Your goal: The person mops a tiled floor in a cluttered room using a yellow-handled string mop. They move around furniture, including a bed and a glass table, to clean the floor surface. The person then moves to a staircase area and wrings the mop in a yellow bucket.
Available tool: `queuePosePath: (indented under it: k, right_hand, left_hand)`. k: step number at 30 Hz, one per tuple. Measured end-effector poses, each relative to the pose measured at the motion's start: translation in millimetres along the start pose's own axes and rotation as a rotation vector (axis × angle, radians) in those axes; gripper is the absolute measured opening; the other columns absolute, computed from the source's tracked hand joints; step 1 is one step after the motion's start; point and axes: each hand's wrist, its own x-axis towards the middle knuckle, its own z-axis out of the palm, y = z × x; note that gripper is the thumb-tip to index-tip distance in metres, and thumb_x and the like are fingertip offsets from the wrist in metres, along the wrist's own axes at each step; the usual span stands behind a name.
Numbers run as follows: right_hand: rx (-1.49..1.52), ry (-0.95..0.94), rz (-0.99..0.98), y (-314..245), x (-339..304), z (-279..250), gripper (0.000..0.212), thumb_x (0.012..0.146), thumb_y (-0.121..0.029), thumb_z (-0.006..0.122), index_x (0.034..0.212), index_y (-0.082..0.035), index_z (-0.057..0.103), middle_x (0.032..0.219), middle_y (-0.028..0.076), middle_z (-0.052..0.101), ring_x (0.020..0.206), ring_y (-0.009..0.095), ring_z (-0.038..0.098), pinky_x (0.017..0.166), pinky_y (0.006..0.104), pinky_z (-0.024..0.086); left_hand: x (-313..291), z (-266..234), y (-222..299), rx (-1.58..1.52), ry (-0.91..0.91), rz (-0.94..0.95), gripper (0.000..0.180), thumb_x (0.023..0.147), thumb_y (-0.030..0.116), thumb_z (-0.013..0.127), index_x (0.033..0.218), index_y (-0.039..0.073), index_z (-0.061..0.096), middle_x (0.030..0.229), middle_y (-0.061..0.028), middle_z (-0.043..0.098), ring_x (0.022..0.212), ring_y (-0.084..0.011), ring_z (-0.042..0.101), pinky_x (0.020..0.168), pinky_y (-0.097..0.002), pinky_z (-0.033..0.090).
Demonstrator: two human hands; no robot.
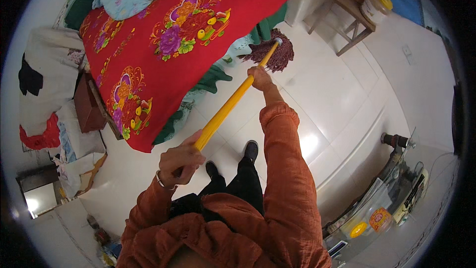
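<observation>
A string mop (281,55) with a dark reddish-brown head and a long yellow handle stretches away from me across the white tiled floor (322,99). Its head lies on the floor at the bed's edge, partly beside the hanging green cloth. My left hand (181,161), with a bracelet at the wrist, is closed around the handle's near end. Farther along the shaft, my right hand (260,78) grips it with the arm stretched out.
A bed with a red flowered cover (148,74) fills the far left. A wooden stool (349,17) stands far right beside yellow-lidded tubs (375,7). At the near right is a glass-topped table (364,248) with assorted items. A brown box (90,106) sits left of the bed.
</observation>
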Motion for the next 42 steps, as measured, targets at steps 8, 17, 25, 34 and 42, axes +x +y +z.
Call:
queuePosePath:
  k: [8,17,25,34,42]
  right_hand:
    - [-0.024,0.14,0.159,51,-53,-27,0.008,0.072,-0.007,0.057,0.079,-0.01,0.059,0.086,0.008,0.058,0.095,0.028,0.052,0.09,0.0391,0.036]
    - [-0.047,0.275,0.436,96,-165,-78,0.01,0.073,-0.009,0.058,0.083,-0.007,0.056,0.089,0.009,0.056,0.097,0.031,0.052,0.097,0.0498,0.031]
    - [-0.051,0.813,0.498,104,-252,-77,0.016,0.066,-0.011,0.068,0.067,-0.006,0.053,0.07,0.011,0.055,0.074,0.032,0.052,0.072,0.041,0.038]
    - [0.093,1.068,0.715,-12,-279,-71,0.024,0.071,-0.014,0.07,0.078,-0.003,0.05,0.078,0.015,0.051,0.079,0.034,0.048,0.074,0.0412,0.039]
    - [1.016,1.33,0.611,-6,-309,-80,0.016,0.081,-0.013,0.058,0.069,-0.005,0.052,0.066,0.005,0.049,0.062,0.017,0.045,0.058,0.0286,0.038]
  left_hand:
    - [35,26,-7,-0.034,-0.092,-0.037,0.019,0.078,-0.001,0.041,0.065,0.005,0.053,0.055,-0.0055,0.055,0.053,-0.015,0.057,0.097,-0.0569,0.033]
    - [69,86,-5,-0.056,-0.246,-0.031,0.022,0.083,0.009,0.047,0.065,0.001,0.057,0.059,-0.0072,0.058,0.049,-0.0119,0.055,0.095,-0.0503,0.04]
    - [95,121,-11,-0.283,-0.371,0.064,0.016,0.08,-0.001,0.047,0.091,-0.004,0.058,0.053,-0.0018,0.053,0.052,-0.0109,0.057,0.097,-0.0523,0.036]
    - [152,110,115,-0.122,-0.567,0.153,0.014,0.079,0.002,0.051,0.084,0.001,0.064,0.063,-0.0048,0.061,0.056,-0.0156,0.06,0.1,-0.056,0.028]
    - [187,157,176,-0.215,-0.952,0.687,0.025,0.081,0.024,0.058,0.102,0.011,0.064,0.102,-0.0034,0.057,0.095,-0.0174,0.058,0.09,-0.0477,0.043]
